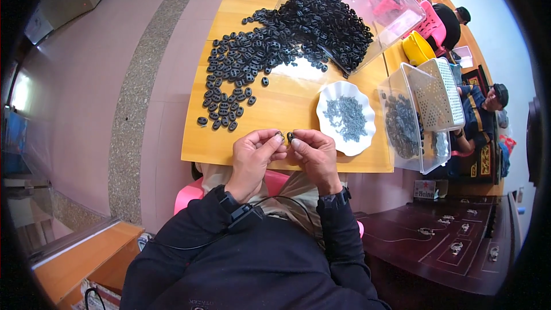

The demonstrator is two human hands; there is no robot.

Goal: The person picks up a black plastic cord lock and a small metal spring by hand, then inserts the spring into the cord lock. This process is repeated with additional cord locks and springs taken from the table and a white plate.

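Pinching small parts, the 2 hands meet just over the near edge of the wooden table [287, 158], their fingertips close together. The left hand [258, 154] has its thumb and index finger nearly closed around a tiny part [282, 135], too small to make out. The right hand [315, 154] grips a small black piece [290, 136] between thumb and index finger, its other fingers curled.

Beyond them, loose black pieces [235, 60], many showing 2 holes, spread over the left half of the table and run into a dense heap [327, 20]. The heap reaches the mouth of a large clear bin [396, 14] at the far right. Just beside the right hand sits a white wavy-rimmed plate [354, 148] bearing small grey bits [347, 117]. To its right, a clear box [427, 163] holds more dark pieces, with a white perforated basket [439, 95] resting at its top.
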